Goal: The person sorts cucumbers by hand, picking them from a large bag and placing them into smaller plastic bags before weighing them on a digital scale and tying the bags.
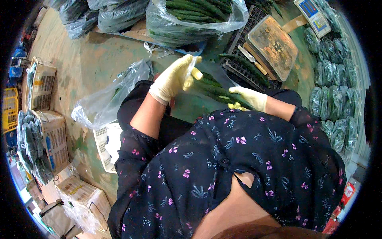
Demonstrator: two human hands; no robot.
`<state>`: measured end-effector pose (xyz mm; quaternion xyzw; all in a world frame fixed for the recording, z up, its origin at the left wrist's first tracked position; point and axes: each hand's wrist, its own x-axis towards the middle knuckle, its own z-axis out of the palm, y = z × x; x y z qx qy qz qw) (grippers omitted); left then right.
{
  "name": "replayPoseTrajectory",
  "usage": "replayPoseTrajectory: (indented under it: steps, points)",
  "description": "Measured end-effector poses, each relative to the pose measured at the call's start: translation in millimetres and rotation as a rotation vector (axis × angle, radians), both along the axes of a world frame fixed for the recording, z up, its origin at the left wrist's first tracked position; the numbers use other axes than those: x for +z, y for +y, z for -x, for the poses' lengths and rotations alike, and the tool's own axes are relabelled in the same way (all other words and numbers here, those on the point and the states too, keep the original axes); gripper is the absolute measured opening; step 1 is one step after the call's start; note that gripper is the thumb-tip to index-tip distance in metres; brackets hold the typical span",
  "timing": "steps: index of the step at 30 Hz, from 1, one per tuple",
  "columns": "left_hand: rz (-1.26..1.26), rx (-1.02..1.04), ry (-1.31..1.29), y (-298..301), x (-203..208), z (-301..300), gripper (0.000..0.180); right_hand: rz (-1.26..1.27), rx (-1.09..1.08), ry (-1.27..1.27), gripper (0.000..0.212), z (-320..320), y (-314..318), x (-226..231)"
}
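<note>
Both hands wear pale yellow gloves. My left hand is closed on the gathered end of a clear plastic bag, whose whitish edge stands up between the fingers. Inside that bag lie long green cucumbers, slanting from my left hand toward my right. My right hand is closed around their other end, thumb on top and fingertips showing below. Beyond my hands, a large clear bag stands open, full of cucumbers. A loose plastic bag lies left of my left forearm.
A weighing scale with a stained plate and a knife stands at the far right, next to a black tray. Bagged cucumbers line the right side. Crates stand at left; a white basket is by my left side.
</note>
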<state>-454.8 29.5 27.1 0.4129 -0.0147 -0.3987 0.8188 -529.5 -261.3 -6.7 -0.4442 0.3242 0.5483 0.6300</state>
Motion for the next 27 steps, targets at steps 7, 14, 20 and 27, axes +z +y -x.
replayPoseTrajectory:
  steps: [7,14,20,27]
  points:
    - [0.077,-0.048,-0.028,7,2,15,0.057,0.211,0.063,-0.335,0.067,-27,49,-108]
    - [0.134,0.044,0.053,35,19,9,0.06,0.824,1.244,-0.551,0.036,-14,-27,-57]
    - [0.149,0.02,-0.187,28,100,19,0.072,1.067,0.872,-0.989,0.034,13,-61,37]
    - [0.055,0.02,-0.606,-3,242,-34,0.06,1.426,0.25,-1.39,0.032,29,-107,182]
